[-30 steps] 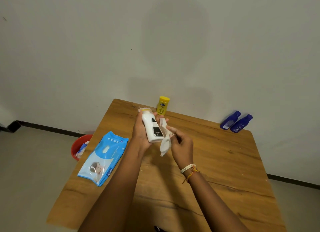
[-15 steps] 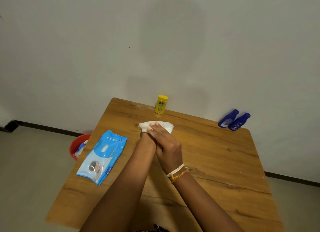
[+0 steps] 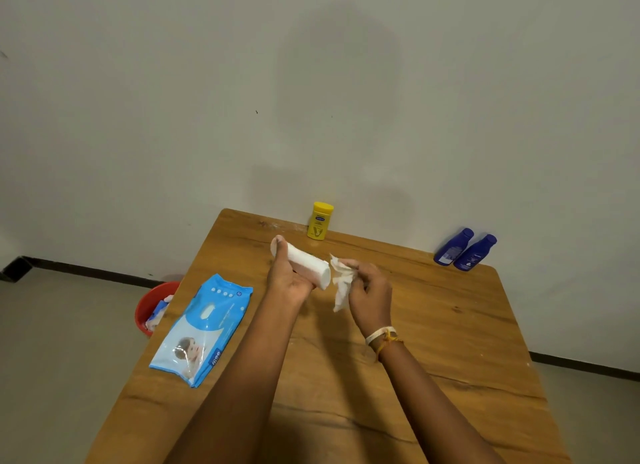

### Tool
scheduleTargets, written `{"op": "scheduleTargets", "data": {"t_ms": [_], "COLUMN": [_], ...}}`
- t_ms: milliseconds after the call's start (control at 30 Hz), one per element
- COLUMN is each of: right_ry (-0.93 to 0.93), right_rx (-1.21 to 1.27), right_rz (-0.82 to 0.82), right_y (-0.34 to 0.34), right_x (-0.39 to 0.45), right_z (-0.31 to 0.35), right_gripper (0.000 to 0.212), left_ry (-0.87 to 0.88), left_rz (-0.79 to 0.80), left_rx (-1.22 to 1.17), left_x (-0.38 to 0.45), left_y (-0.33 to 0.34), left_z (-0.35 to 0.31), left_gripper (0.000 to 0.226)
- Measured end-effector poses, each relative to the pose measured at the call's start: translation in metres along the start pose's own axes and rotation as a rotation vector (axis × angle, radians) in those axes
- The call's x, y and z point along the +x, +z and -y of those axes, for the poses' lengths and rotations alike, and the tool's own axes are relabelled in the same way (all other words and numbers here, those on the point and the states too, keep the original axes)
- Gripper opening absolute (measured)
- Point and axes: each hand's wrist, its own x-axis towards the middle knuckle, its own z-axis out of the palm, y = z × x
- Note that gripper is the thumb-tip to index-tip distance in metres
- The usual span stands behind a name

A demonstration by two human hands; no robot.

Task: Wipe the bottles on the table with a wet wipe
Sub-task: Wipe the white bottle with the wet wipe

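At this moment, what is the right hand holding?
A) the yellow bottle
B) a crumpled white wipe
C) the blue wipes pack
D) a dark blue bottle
B: the right hand pinches a crumpled white wipe just beside the white bottle, which the left hand grips; every other option's item sits untouched on the table.

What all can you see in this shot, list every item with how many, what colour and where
white bottle: 1, white, held tilted above the table
wet wipe: 1, white, crumpled beside the bottle's base
yellow bottle: 1, yellow, upright at the far edge
blue bottles: 2, dark blue, side by side at the far right corner
wipes pack: 1, light blue, flat on the left side
table: 1, wooden brown
bucket: 1, red, on the floor left of the table
left hand: holds the white bottle
right hand: holds the wet wipe
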Motion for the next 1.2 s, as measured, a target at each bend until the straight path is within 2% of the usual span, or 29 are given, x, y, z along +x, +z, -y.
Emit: {"op": "scheduleTargets", "data": {"t_ms": [67, 133, 200, 333, 433, 500, 733, 1000, 1200], "right_ry": [0.203, 0.281, 0.256, 0.140, 0.236, 0.283, 0.321, 0.391, 0.442], "right_rx": [0.115, 0.115, 0.001, -0.289, -0.305, -0.262, -0.146, -0.140, -0.137], "right_rz": [0.058, 0.205, 0.324, 0.338, 0.381, 0.389, 0.236, 0.035, -0.031], "right_y": [0.006, 0.009, 0.011, 0.022, 0.028, 0.037, 0.112, 0.199, 0.217], "right_x": [0.011, 0.020, 0.025, 0.051, 0.077, 0.091, 0.130, 0.171, 0.186], "right_z": [0.011, 0.026, 0.036, 0.028, 0.019, 0.012, -0.023, -0.075, -0.097], "right_gripper": [0.031, 0.028, 0.022, 0.031, 0.032, 0.028, 0.035, 0.035, 0.034], "left_ry": [0.065, 0.102, 0.148, 0.248, 0.341, 0.404, 0.610, 0.728, 0.758], "left_rz": [-0.026, -0.016, 0.035, 0.148, 0.243, 0.229, 0.117, 0.064, 0.110], "left_rx": [0.129, 0.239, 0.305, 0.474, 0.644, 0.791, 1.165, 1.248, 1.271], "left_x": [0.003, 0.005, 0.011, 0.021, 0.030, 0.044, 0.133, 0.239, 0.286], "left_y": [-0.004, -0.006, -0.004, 0.000, 0.003, 0.002, 0.001, 0.002, -0.003], "left_z": [0.007, 0.013, 0.012, 0.002, -0.012, -0.023, -0.065, -0.088, -0.085], "left_gripper": [0.048, 0.048, 0.048, 0.053, 0.057, 0.058, 0.044, 0.043, 0.041]}}
